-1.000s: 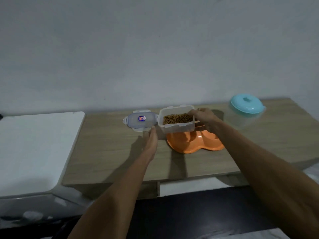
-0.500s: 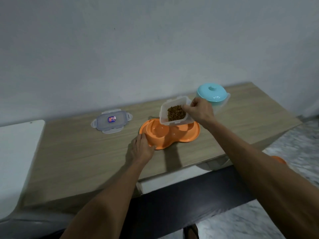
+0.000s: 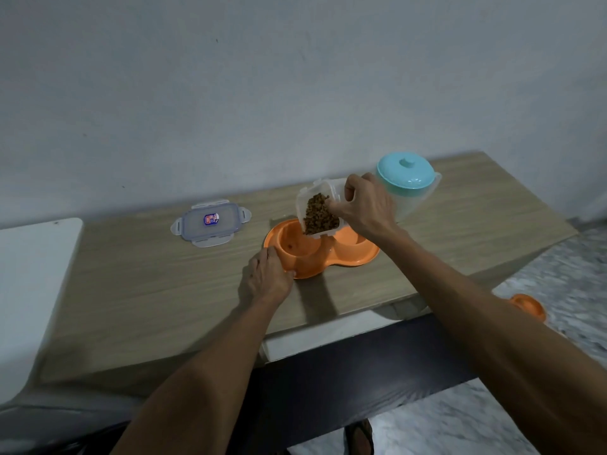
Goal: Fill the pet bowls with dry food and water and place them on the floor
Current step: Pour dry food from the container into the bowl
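Note:
An orange double pet bowl (image 3: pixel 356 256) sits on the wooden table (image 3: pixel 157 280). My left hand (image 3: pixel 267 279) grips its near left rim. Above the left cup, my right hand (image 3: pixel 366 205) holds a clear food container (image 3: pixel 317 211) of brown dry kibble, tilted steeply with its mouth down toward the cup. One or two pieces of kibble lie in the left cup; the right cup is partly hidden behind the container. A clear water jug with a teal lid (image 3: pixel 407 178) stands just behind my right hand.
The container's lid (image 3: pixel 210 223) lies flat on the table to the left of the bowl. A white surface (image 3: pixel 29 290) adjoins the table's left end. A second orange bowl (image 3: pixel 527 307) rests on the marble floor at the right, below the table edge.
My right hand carried the food container over the bowl and tipped it further toward the left cup. My left hand moved from the table onto the bowl's rim.

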### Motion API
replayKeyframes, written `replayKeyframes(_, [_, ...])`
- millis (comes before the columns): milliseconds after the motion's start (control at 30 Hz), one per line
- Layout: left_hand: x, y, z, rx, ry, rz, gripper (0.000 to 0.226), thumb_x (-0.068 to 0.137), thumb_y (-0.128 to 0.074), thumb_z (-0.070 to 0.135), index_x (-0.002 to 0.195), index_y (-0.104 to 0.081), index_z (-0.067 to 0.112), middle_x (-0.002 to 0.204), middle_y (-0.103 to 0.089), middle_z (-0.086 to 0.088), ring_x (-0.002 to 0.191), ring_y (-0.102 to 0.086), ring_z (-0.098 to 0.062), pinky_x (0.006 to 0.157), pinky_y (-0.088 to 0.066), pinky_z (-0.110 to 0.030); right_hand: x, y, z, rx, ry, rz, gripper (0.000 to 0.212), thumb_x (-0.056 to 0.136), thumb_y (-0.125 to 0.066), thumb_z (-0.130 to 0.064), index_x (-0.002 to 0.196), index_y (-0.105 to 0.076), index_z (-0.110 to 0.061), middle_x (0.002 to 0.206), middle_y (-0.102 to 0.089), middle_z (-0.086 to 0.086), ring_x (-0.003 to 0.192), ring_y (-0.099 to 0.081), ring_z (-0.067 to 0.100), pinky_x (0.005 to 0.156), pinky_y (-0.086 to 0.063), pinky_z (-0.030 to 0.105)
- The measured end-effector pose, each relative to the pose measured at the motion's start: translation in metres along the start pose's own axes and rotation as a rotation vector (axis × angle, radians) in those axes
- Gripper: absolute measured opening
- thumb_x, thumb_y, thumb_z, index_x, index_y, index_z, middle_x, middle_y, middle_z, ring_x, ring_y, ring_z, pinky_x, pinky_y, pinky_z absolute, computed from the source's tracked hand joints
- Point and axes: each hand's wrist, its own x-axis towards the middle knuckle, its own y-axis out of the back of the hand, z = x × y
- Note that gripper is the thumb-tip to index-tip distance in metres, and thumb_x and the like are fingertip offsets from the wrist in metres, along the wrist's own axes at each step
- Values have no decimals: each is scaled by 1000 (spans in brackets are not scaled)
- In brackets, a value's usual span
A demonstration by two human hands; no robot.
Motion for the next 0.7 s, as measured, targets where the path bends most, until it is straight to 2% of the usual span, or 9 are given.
replayKeyframes(300, [4,-3,-4,-23,11,1,70,80,-74,37,138,-41,18,146,-42,-3,138,-35,-27,109,-35,-47,-1,-3,-4,-36,13,6,36,73,-73,-46,75,-49,-19,93,-55,1,76,-55,25,62,-47,39])
replayKeyframes(433, [4,-3,-4,-18,8,1,68,80,-74,36,137,-42,17,145,-42,-3,137,-36,-27,106,-36,-47,-3,-5,-3,-47,27,11,36,73,-73,-45,77,-49,-19,94,-54,1,77,-55,25,59,-42,34])
replayKeyframes(700, [3,-3,-2,-23,-1,11,66,82,-73,33,137,-42,17,145,-43,-2,138,-36,-27,108,-35,-46,-3,-5,-5,-44,17,16,36,73,-73,-45,77,-50,-18,94,-55,2,76,-54,25,59,-42,35])
